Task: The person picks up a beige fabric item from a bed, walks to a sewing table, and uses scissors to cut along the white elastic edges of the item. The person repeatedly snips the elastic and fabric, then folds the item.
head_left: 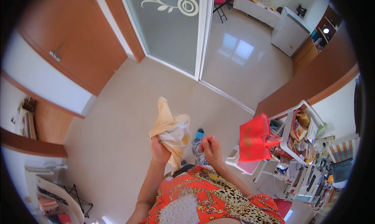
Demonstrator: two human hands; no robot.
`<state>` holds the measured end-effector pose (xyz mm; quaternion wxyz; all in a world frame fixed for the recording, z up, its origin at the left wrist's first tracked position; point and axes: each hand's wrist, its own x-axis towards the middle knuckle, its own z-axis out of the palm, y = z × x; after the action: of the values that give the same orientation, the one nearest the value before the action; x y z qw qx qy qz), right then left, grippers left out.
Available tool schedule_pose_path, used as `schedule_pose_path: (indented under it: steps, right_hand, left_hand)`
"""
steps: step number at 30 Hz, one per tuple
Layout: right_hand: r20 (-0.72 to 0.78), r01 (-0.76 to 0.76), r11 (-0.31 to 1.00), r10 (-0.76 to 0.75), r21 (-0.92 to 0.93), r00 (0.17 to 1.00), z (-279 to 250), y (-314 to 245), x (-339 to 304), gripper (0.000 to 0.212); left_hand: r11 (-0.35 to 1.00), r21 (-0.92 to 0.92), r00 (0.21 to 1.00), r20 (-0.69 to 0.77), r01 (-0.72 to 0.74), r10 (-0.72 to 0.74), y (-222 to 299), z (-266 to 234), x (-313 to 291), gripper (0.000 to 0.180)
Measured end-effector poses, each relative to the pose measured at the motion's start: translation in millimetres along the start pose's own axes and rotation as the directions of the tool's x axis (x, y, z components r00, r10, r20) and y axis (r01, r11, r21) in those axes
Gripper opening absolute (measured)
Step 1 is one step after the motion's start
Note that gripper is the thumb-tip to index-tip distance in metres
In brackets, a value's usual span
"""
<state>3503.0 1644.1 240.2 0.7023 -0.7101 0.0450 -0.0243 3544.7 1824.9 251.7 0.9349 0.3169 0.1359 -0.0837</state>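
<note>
Nearest: the wearer's red garment [191, 202] with gold chain and leopard-spot patterning, at the lower edge. Just beyond it, the left hand [159, 150] grips the lower left part of a cream cloth [163, 124], fingers closed on the fabric; the fingertips are largely hidden by it. The cloth is bunched and held up above the floor [113, 122], one narrow end pointing away from the wearer, a whitish part showing at its middle.

Right hand [212, 149]: apart from the cloth, to its right; fingers curled in toward the palm. Cannot tell whether anything lies between them. Below this hand, a patterned trouser leg [199, 155] and a blue sock [200, 133].

To the right, a red bag [252, 140] hangs beside a white-framed cart [288, 142] filled with mixed items.

Farther off: a brown door [74, 40] at left, a frosted glass panel [168, 36] ahead, and, in the room behind, a white cabinet [289, 33].
</note>
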Motion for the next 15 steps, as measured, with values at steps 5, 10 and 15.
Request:
schedule_pose_path:
  steps: [5, 10, 15]
  right_hand:
    - [-0.014, -0.055, 0.990, 0.057, 0.130, 0.998, -23, 16, 113, 0.013]
    - [-0.062, 0.074, 0.993, -0.068, 0.089, 0.996, -63, 22, 242, 0.012]
    - [-0.071, 0.316, 0.906, -0.348, -0.281, 0.935, -110, -20, 338, 0.020]
  left_hand:
    - [0.997, -0.021, 0.991, 0.116, 0.075, -0.072, -9, 39, 114, 0.052]
    - [0.975, 0.049, 0.934, 0.281, 0.216, -0.221, -33, 99, 223, 0.050]
    - [0.921, 0.352, 0.925, 0.268, 0.166, -0.270, -67, 160, 323, 0.042]
